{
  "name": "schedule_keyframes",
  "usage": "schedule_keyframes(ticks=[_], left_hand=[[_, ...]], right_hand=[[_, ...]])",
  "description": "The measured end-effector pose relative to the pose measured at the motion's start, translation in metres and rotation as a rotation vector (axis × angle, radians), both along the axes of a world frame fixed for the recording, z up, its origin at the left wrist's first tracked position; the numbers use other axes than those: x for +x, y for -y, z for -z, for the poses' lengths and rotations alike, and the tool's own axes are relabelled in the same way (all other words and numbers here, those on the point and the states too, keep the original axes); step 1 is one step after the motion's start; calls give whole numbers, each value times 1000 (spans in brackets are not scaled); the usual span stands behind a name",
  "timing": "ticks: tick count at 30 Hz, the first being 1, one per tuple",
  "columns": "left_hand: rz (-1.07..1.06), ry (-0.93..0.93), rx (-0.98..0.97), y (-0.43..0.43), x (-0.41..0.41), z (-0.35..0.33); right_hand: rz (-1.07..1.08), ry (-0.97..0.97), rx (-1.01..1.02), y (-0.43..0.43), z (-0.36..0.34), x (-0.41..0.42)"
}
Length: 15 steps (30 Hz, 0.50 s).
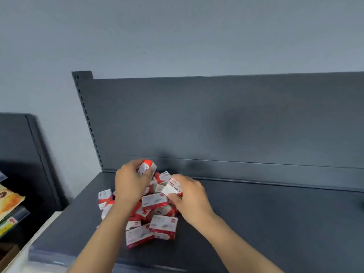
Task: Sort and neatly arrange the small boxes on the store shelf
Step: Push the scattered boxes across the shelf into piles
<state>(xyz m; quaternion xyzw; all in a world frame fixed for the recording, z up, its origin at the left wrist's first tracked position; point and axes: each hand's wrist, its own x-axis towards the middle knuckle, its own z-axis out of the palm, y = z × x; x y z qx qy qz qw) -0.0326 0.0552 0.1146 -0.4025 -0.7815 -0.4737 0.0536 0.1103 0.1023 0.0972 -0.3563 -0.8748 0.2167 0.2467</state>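
A loose heap of several small red-and-white boxes (pixel 155 217) lies on the left part of the dark grey shelf (pixel 266 223). My left hand (pixel 130 182) is raised above the back of the heap and grips one small box (pixel 146 167), tilted, red end up. My right hand (pixel 189 200) sits at the heap's right side and holds another small box (pixel 173 187) with a paper clips label, white face toward me. Both forearms cross the shelf's front edge.
The shelf's dark back panel (pixel 216 119) rises behind the heap, with a slotted upright (pixel 88 123) at its left. A lower neighbouring shelf unit (pixel 21 146) stands at the left with colourful packets (pixel 9 201). The shelf surface stretches to the right of the heap.
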Motion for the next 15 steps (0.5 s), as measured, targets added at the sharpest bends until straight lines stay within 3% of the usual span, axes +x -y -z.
schedule_keyframes(ticks=[15], left_hand=[[543, 56, -43, -138, 364, 14]], right_hand=[[454, -17, -6, -98, 17, 369]])
